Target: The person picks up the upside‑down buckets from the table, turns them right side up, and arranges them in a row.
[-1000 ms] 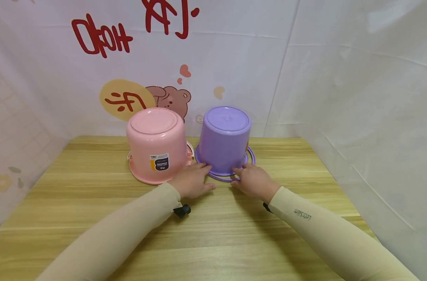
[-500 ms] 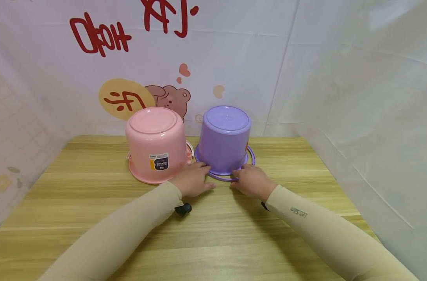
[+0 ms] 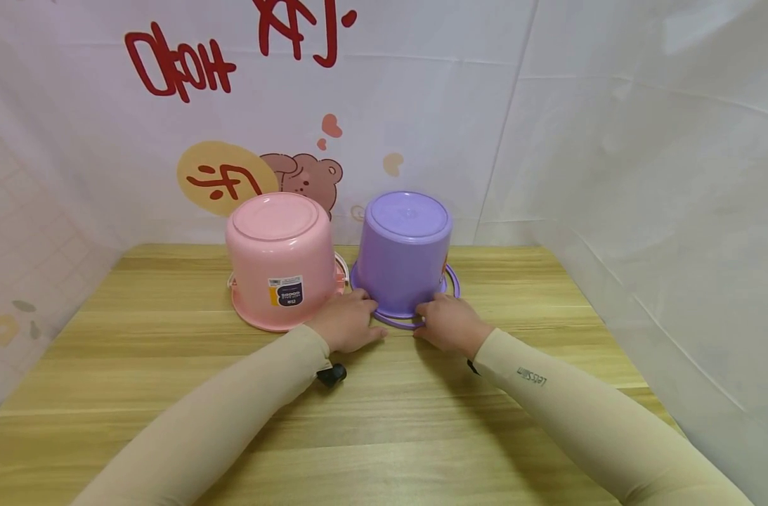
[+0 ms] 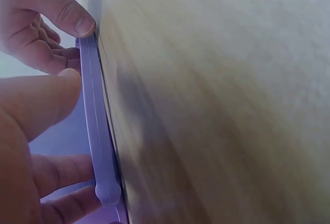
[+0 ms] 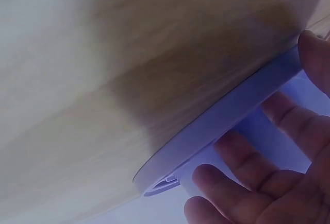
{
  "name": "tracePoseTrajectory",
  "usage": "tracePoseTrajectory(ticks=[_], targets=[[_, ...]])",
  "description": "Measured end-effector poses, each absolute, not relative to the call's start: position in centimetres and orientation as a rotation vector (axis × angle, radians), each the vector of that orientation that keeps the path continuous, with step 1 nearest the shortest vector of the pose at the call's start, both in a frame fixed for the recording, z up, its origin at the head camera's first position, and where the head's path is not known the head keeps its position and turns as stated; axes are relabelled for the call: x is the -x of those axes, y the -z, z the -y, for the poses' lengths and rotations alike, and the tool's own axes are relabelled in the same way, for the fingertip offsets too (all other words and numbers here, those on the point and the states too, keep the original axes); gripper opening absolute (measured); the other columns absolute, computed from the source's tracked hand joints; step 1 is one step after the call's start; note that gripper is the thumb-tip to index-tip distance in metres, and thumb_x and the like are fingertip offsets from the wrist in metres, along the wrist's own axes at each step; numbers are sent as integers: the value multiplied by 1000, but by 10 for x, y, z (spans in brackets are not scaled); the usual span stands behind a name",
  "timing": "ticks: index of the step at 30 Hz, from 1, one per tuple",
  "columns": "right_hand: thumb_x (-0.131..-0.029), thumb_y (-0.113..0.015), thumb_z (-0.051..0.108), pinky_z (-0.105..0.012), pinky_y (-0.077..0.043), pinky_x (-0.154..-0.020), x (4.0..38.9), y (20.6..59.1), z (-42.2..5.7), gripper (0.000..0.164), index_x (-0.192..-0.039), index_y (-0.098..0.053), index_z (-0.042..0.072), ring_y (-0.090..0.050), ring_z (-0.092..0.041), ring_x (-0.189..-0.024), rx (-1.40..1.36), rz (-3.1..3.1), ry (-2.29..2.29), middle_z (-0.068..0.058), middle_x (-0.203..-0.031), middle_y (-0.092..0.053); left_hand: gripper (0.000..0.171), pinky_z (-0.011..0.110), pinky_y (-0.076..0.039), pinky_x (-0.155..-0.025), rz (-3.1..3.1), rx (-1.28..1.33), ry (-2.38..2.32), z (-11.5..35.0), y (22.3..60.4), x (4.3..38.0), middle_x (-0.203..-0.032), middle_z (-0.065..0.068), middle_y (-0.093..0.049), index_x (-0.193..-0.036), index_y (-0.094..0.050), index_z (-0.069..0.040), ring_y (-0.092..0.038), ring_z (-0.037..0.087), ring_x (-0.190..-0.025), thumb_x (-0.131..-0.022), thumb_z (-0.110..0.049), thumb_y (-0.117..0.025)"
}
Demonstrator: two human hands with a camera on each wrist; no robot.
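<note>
A purple bucket (image 3: pixel 404 267) stands upside down on the table, with its purple handle (image 3: pixel 396 324) lying along the front of the rim. My left hand (image 3: pixel 346 322) is at the front left of that rim. In the left wrist view its fingers (image 4: pixel 62 173) touch the handle from the bucket side, and the thumb is extended. At the front right, my right hand (image 3: pixel 450 323) pinches the rim and handle between thumb and fingers; the right wrist view shows its fingers (image 5: pixel 247 165) against the bucket wall.
An upside-down pink bucket (image 3: pixel 281 260) with a label and a white handle stands just left of the purple one, close behind my left hand. Both rest on a wooden table (image 3: pixel 384 436). A printed white cloth (image 3: pixel 459 126) hangs behind and at the sides.
The purple bucket's front rim and handle have shifted very slightly toward me. Both hands have crept a little closer in around the rim. The pink bucket stays put.
</note>
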State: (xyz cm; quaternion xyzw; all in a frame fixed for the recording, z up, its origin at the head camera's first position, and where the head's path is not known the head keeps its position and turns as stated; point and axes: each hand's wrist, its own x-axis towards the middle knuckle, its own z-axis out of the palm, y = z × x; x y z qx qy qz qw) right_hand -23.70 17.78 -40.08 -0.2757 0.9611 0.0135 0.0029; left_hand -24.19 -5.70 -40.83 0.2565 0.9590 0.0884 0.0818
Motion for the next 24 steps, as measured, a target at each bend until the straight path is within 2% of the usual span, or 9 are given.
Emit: tracePoseTrajectory(ticks=[4,15,24], targets=[[-91,-82,36,-48,-58,-72,238,401,-178,26,-85,-67,15,-62,-26,-84,874,-3018,-56,-2,-77,-64,70,50,-41,-121,-2883,-764,-267,57,409,242,-152,18,-55,-148,-60,-7,-56,37,-139,-100,-57,-63],[-88,-84,38,-48,-56,-74,238,400,-176,30,-81,-67,15,-60,-27,-82,872,-3033,-82,-3,-75,-60,63,50,-41,-119,-2917,-768,-301,56,408,240,-142,14,-60,-143,-63,-8,-59,36,-132,-98,-52,-67],[-85,-86,42,-50,-58,-78,239,398,-174,35,-87,-68,12,-60,-28,-87,754,-3049,4,-9,-86,-60,55,50,-44,-114,-2972,-782,-356,56,406,240,-130,12,-65,-133,-67,-9,-62,35,-122,-94,-46,-75]])
